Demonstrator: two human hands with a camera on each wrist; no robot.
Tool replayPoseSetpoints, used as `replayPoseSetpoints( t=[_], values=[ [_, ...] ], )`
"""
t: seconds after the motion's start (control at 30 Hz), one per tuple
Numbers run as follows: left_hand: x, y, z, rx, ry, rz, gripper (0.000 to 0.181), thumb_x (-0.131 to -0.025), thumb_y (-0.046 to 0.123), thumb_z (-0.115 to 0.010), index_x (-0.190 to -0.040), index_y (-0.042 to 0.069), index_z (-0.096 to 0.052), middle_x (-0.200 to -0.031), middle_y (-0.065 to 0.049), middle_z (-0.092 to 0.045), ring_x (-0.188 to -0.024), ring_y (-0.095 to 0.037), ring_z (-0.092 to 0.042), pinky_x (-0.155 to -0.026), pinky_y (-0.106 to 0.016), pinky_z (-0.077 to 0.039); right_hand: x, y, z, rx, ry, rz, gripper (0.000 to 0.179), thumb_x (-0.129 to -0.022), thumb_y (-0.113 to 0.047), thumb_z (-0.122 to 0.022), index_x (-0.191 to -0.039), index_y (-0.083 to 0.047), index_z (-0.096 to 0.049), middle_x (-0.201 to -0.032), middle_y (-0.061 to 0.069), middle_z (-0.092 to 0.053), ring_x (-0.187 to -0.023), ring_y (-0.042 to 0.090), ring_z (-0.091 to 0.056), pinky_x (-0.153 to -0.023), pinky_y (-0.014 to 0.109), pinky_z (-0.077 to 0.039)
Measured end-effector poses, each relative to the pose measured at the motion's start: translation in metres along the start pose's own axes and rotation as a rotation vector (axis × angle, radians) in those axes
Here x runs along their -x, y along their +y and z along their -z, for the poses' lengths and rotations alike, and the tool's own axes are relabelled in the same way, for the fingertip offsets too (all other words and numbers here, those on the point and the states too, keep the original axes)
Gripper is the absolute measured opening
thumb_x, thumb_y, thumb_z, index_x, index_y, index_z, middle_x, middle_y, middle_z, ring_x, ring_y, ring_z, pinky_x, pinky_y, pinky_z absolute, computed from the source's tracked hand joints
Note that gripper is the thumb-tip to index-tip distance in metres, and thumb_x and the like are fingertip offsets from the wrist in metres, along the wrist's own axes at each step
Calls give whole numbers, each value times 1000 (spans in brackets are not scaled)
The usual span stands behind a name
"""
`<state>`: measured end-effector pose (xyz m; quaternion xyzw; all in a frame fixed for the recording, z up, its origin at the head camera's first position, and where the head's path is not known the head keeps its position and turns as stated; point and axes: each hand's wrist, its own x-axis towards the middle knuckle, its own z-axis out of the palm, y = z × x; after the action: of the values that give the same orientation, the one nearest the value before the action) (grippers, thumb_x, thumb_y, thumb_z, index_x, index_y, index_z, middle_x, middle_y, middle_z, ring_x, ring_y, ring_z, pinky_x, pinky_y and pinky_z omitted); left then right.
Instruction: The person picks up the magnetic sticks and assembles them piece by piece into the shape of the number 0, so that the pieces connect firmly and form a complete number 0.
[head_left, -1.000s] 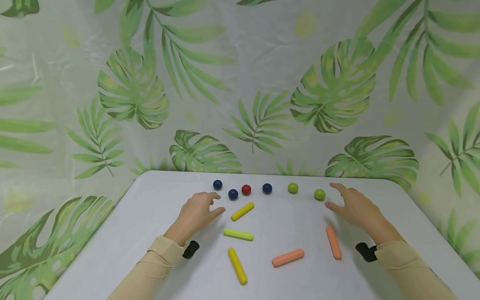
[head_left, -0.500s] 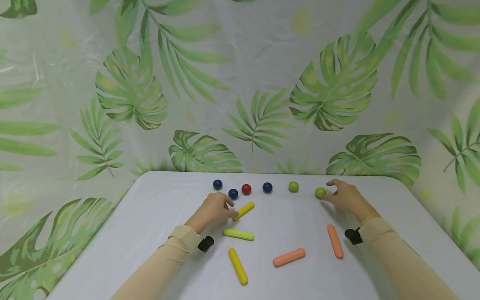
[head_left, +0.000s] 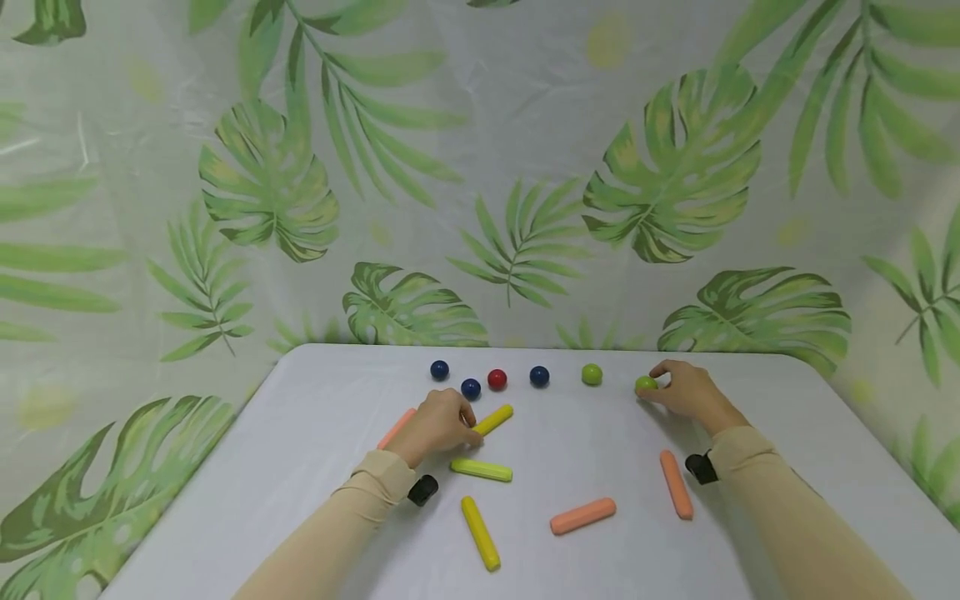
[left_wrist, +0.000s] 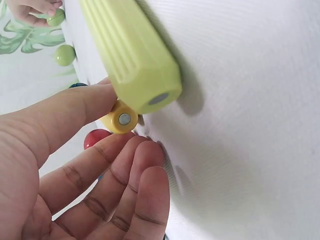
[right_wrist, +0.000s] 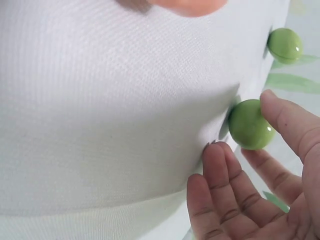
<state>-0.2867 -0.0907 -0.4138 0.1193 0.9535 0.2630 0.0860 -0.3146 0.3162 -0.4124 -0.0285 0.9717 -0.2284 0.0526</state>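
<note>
My left hand (head_left: 441, 427) pinches the near end of a yellow magnetic building stick (head_left: 495, 419) between thumb and index finger, low over the table. In the left wrist view, a grey disc marks that stick's tip (left_wrist: 124, 119), while the other fingers are loosely bent. A ribbed lime stick (left_wrist: 135, 55) lies close to the thumb. At the back right, my right hand (head_left: 692, 393) has thumb and index finger on either side of a glossy green ball (right_wrist: 247, 125), holding it at the tabletop; its remaining fingers touch nothing.
Along the white table's (head_left: 360, 367) back stand a second green ball (head_left: 592, 374), a red ball (head_left: 497, 380) and several blue balls (head_left: 539, 377). Nearer lie another yellow stick (head_left: 480, 533) and orange sticks (head_left: 582, 516), one partly behind the left wrist (head_left: 396, 427). A leaf-print sheet (head_left: 525, 150) hangs behind.
My left hand has moved right onto the yellow stick, uncovering an orange stick behind it. The right hand has moved left to the green ball and closed its thumb and finger on it.
</note>
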Motion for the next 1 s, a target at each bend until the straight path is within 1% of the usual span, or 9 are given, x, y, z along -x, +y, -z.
replayPoseSetpoints(
  t=[0.17,0.37,0.5,0.67,0.8,0.93,1.0],
  values=[
    [-2,3,-2,14,-9,18,20,-85,17,-93,-95,4,-81,-83,-2,-74,-74,-15,-62,-70,-26,-55,-2,3,-3,-9,5,0,59,-101,-33,-73,-135,14,-58,-119,35,-69,-95,37,-71,-79,46,-58],
    [-5,5,-2,13,-4,2,15,-86,14,-92,-91,4,-82,-79,-2,-73,-71,-14,-60,-66,-24,-52,-1,2,0,-32,7,6,55,-101,-29,-73,-131,15,-59,-104,26,-74,-83,28,-70,-73,40,-56],
    [-8,6,-3,-2,-9,-15,13,-86,14,-91,-91,5,-83,-81,-2,-74,-72,-14,-60,-66,-23,-52,0,3,1,-40,-6,3,54,-102,-29,-73,-132,15,-59,-96,20,-76,-79,23,-69,-71,36,-54],
    [-13,8,-3,-14,-3,-39,12,-86,11,-91,-91,5,-83,-85,-3,-75,-75,-14,-61,-68,-24,-54,0,1,-1,-50,-28,29,54,-102,-29,-74,-132,13,-61,-94,17,-77,-77,19,-69,-69,34,-54],
    [-19,13,-3,-24,-4,-77,11,-86,10,-90,-92,5,-82,-87,-4,-76,-76,-14,-61,-70,-26,-55,2,-4,-1,-58,-55,52,54,-101,-29,-75,-133,12,-61,-96,16,-77,-79,19,-70,-69,33,-54],
    [-26,20,-5,-66,-16,-119,10,-87,10,-89,-93,6,-83,-88,-3,-77,-78,-15,-61,-76,-28,-56,3,-10,-3,-69,-88,86,51,-100,-25,-77,-133,11,-63,-100,18,-76,-81,20,-70,-70,34,-56],
    [-30,23,-7,-85,-24,-133,9,-87,10,-89,-94,7,-84,-89,-3,-78,-79,-15,-61,-78,-29,-56,3,-12,-4,-57,-102,112,49,-99,-24,-77,-131,10,-64,-102,20,-76,-82,21,-70,-70,34,-56]
  ],
)
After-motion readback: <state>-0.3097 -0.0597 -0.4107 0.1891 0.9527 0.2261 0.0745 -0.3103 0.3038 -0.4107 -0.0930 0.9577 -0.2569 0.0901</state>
